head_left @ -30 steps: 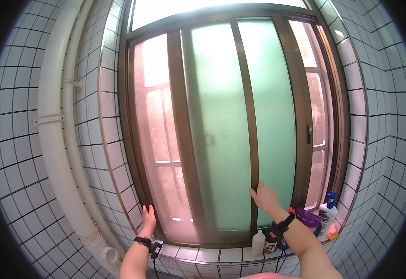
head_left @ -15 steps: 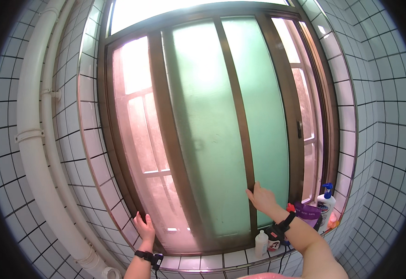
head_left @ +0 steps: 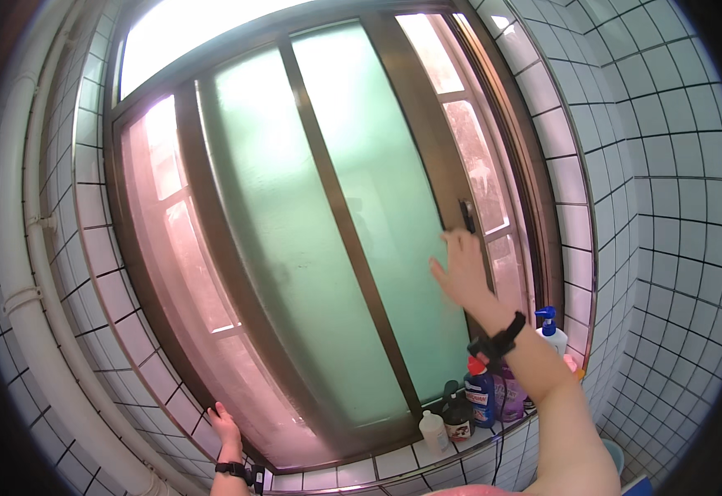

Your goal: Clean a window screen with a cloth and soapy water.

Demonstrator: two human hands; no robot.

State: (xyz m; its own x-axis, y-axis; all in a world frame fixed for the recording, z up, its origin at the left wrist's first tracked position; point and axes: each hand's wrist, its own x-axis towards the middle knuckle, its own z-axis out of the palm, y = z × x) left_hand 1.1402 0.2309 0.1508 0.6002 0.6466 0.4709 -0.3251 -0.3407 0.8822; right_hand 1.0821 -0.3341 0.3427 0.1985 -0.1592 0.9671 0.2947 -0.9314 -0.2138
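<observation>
A brown-framed sliding window (head_left: 402, 91) with green frosted glass (head_left: 270, 207) fills the space before me. My left hand (head_left: 225, 430) rests at the lower left edge of the frame, fingers stretched out, nothing in them. Up in front of the right green pane is my right hand (head_left: 464, 269), fingers apart and slightly bent, holding nothing. Its fingertips lie just below a dark latch (head_left: 467, 217) on the right upright of the sash; whether they touch the glass or frame I cannot tell. Both wrists wear black bands with small devices.
On the tiled sill stand a white bottle (head_left: 433, 432), a dark jar (head_left: 457, 417), a blue bottle with red cap (head_left: 479, 397), a purple pouch (head_left: 509, 395) and a white pump bottle (head_left: 550, 334). White pipes (head_left: 15, 248) run down the left wall.
My right hand has moved up and right, from the bar between the green panes toward the latch side. My left hand stays by the frame's lower left. The view has tilted and shifted.
</observation>
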